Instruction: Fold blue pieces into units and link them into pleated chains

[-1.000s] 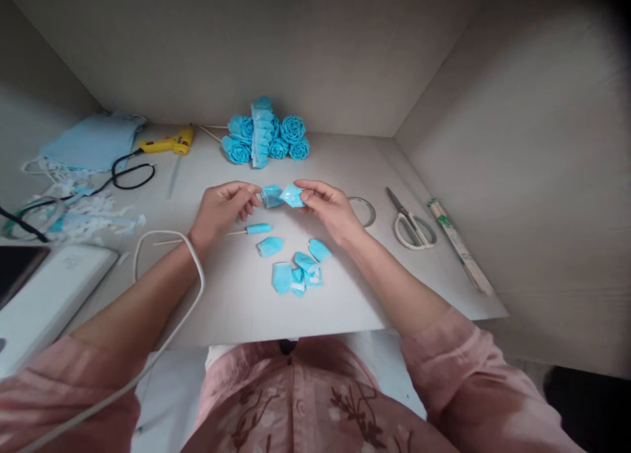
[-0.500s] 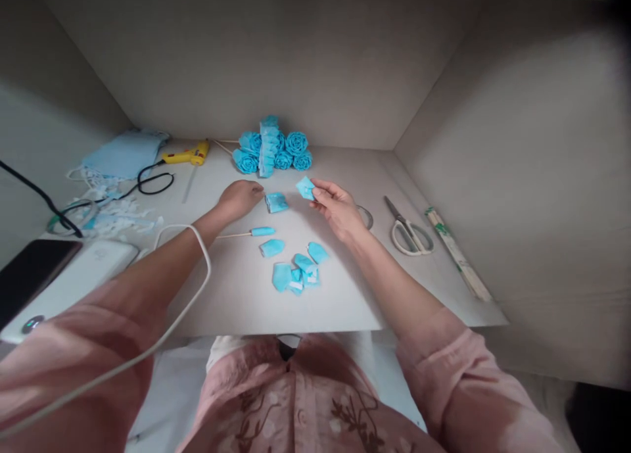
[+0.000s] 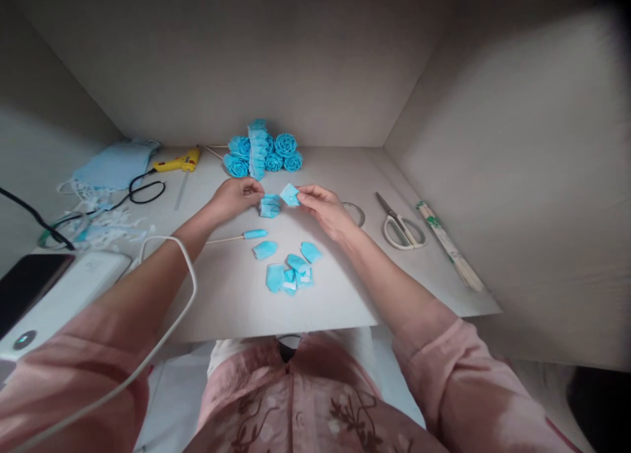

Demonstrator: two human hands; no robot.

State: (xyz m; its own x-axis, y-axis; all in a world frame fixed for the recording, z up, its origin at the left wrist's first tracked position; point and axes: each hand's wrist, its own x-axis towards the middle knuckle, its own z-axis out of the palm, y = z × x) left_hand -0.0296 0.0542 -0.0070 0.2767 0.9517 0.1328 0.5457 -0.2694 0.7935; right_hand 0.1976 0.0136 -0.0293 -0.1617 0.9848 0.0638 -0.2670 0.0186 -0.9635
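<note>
My right hand (image 3: pixel 323 208) pinches a light blue petal-shaped cloth piece (image 3: pixel 290 194) by its right end. Facing it, my left hand (image 3: pixel 239 198) has its fingertips closed at the upper left corner of a small pleated blue piece (image 3: pixel 270 206). A narrow gap separates the two pieces. Below my left hand lies a thin stick with a blue-wrapped tip (image 3: pixel 255 233). Closer to me are a single blue petal (image 3: pixel 265 250), another petal (image 3: pixel 310 252) and an overlapping group of cut petals (image 3: pixel 275 277).
Blue fabric roses (image 3: pixel 286 144) lie at the back beside a yellow glue gun (image 3: pixel 177 162). Face masks (image 3: pixel 116 165) and white scraps are at left, near a white power bank (image 3: pixel 93 282) and its cable. Scissors (image 3: pixel 403 229), a tape roll (image 3: pixel 355 214) and bundled sticks (image 3: pixel 448 244) lie right.
My right hand has brought its petal left, close to the pleated piece. That piece now shows its folds differently beside my left fingertips. The whole view has shifted slightly.
</note>
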